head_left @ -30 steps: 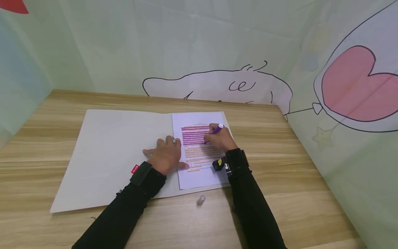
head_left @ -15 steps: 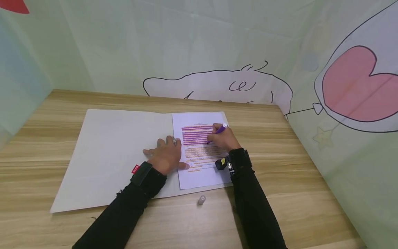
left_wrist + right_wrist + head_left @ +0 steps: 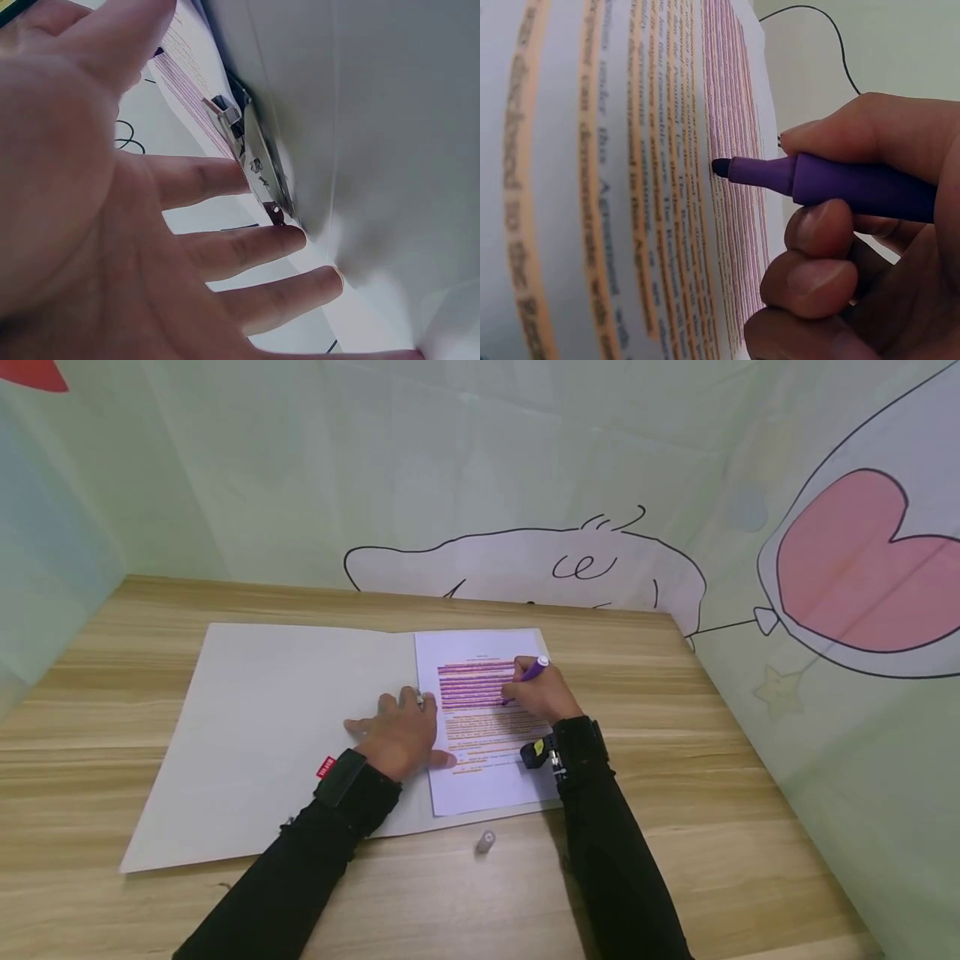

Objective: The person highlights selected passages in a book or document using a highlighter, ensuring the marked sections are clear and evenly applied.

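My right hand [image 3: 546, 695] pinches a purple marker [image 3: 862, 184], its dark tip down at the lines of a printed sheet [image 3: 480, 793]. Purple marking covers the upper lines of the page; orange marking runs along the lower ones. The sheet lies on the right half of an opened white folder [image 3: 262, 718]. My left hand [image 3: 397, 735] rests with spread fingers over the folder's spine, its thumb reaching onto the paper's left edge. In the left wrist view a metal clip [image 3: 259, 154] runs along the spine beside those fingers.
A small grey cap [image 3: 486, 842] stands on the wooden table [image 3: 645, 827] just below the folder. A red tag [image 3: 326, 767] shows next to the left cuff. A wall sheet with cartoon drawings [image 3: 525, 564] rises behind the table's far edge.
My right hand has shifted slightly right along the printed lines with the marker, mostly in the first half second. The left hand and the folder have stayed in place.
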A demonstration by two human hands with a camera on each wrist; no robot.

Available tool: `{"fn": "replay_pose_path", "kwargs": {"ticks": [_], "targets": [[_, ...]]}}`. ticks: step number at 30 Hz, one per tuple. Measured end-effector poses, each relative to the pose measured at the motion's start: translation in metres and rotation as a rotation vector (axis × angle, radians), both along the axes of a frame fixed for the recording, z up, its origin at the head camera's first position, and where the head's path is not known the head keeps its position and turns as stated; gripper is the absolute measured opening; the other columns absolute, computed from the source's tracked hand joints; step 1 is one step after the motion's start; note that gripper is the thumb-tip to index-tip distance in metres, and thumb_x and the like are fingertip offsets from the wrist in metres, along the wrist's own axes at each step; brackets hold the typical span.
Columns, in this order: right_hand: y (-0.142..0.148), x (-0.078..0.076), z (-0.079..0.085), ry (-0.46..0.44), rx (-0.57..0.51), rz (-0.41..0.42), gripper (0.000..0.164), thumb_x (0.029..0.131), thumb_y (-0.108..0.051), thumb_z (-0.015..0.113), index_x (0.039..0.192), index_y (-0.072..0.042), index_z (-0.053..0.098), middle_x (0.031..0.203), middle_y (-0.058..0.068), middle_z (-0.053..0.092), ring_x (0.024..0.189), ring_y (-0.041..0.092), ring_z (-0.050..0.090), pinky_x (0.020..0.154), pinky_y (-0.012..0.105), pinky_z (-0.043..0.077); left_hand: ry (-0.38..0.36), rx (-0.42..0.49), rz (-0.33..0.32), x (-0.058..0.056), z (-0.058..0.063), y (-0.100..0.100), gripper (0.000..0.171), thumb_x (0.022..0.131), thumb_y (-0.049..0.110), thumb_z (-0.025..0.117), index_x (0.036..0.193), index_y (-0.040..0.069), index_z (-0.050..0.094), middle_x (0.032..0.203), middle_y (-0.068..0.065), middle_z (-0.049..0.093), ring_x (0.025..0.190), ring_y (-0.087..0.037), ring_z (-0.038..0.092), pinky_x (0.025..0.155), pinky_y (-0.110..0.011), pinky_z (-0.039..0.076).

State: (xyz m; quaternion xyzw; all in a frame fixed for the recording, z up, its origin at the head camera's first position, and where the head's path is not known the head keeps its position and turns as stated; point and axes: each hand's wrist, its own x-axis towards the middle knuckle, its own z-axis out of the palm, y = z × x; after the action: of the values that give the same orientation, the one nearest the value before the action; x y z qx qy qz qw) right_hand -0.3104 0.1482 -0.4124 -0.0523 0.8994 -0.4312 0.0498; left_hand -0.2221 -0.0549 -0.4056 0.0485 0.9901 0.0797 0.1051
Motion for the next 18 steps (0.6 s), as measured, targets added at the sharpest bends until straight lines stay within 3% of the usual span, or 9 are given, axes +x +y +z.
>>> {"fn": "replay_pose_path", "kwargs": {"ticks": [18], "targets": [[0.0063, -0.0016, 0.0015, -0.023, 0.008, -0.027, 0.037, 0.082, -0.004, 0.074, 0.064, -0.014, 0.043, 0.057, -0.002, 0.038, 0.051, 0.013, 0.034, 0.05, 0.028, 0.026, 0.008, -0.003, 0.002, 0.0008, 0.0017, 0.0009, 0.103, 0.072, 0.054, 0.083, 0.149, 0.001, 0.039, 0.146, -0.031, 0.039, 0.124, -0.051, 0.045, 0.089, -0.085, 0.035]]}}
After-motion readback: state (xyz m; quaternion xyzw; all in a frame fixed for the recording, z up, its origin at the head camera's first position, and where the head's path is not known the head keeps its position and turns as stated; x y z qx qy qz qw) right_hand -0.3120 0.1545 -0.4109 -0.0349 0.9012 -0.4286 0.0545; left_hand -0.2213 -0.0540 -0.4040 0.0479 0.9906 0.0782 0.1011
